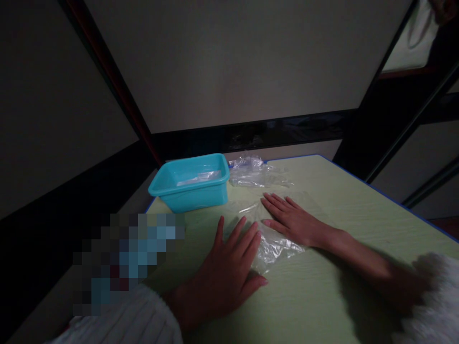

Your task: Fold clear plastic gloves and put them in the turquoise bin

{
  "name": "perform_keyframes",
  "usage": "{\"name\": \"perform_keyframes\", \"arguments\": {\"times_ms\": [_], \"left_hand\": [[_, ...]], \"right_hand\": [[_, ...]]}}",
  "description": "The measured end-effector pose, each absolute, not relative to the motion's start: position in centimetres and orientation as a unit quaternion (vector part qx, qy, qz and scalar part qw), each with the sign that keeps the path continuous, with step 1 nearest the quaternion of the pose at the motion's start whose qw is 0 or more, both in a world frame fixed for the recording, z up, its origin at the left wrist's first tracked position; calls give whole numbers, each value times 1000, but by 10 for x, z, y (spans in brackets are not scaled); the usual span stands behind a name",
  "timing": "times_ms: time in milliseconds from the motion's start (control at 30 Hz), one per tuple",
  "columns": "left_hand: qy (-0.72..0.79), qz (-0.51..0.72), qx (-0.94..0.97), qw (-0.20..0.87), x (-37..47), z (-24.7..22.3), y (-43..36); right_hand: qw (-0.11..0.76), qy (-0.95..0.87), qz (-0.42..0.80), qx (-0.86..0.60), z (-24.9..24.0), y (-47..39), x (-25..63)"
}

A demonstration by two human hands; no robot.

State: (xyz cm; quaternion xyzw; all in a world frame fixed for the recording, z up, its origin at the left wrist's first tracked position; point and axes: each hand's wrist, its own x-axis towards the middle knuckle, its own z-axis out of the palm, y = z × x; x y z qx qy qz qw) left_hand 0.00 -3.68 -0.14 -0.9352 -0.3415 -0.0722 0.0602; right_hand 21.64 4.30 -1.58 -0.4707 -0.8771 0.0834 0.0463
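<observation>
A clear plastic bag lies spread on the table, wrinkled and shiny in places. Flat on its right part rests my right hand, fingers stretched out. My left hand reaches over the bag's left edge with its fingers spread and nothing gripped; its fingertips are at the plastic. Beyond the hands, more crumpled clear plastic lies near the table's far edge. To the left of that stands a turquoise plastic basket with some clear, flat plastic inside.
The pale green table has a blue edge and narrows toward the far side. Grey panels with dark trim rise right behind it. A pixelated patch hides what is left of my left hand. Something white sits at the upper right.
</observation>
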Motion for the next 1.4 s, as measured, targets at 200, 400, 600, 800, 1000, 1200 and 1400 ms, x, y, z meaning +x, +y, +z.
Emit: {"name": "perform_keyframes", "arguments": {"times_ms": [200, 400, 600, 800, 1000, 1200, 1400], "left_hand": [[-293, -216, -923, 122, 1, 0, -37], [-299, -325, -875, 200, 0, 4, -33], [-268, -405, -853, 191, -7, 7, -35], [-257, -372, -888, 83, -9, 1, -28], [-278, -120, -953, -33, -5, -3, -25], [-304, -47, -947, -95, -5, -1, -25], [-306, -38, -946, -96, -5, -2, -25]], "right_hand": [[50, -879, 77, -468, -16, 43, 217], [58, -880, 76, -465, -17, 43, 217], [54, -881, 75, -465, -16, 43, 218], [76, -883, 68, -459, -4, 40, 212], [83, -918, 74, -380, -3, 36, 207], [56, -929, 78, -359, -13, 41, 212], [62, -913, 88, -393, -19, 54, 228]]}}
